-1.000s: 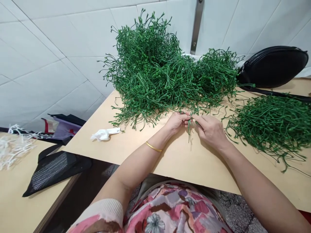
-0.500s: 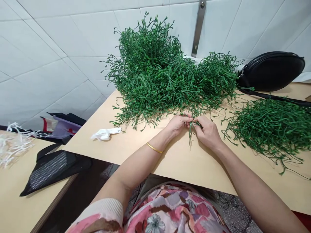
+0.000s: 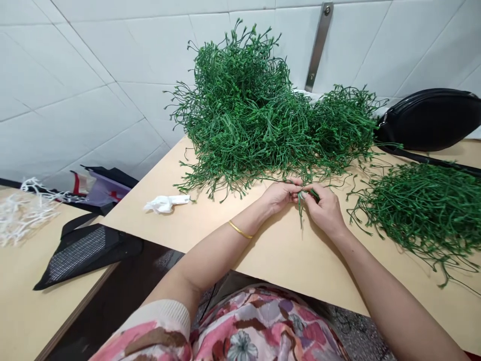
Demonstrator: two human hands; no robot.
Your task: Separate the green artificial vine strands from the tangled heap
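Note:
My left hand, with a gold bangle on its wrist, pinches thin green stems just in front of the big pile. Right beside it, my right hand has its fingers closed on the same green stems, whose ends hang down between the hands. The fingertips nearly meet. A tall heap of green stems with small buds stands behind the hands against the wall. To the right lies a lower pile of similar stems.
A crumpled white tissue lies on the wooden table at left. A black bag stands at the back right, its strap across the table. Another table holds white strands and a black mesh pouch.
The view has shifted slightly, so most things appear a little farther right. Both hands stay together on the green stems, with only slight finger movement.

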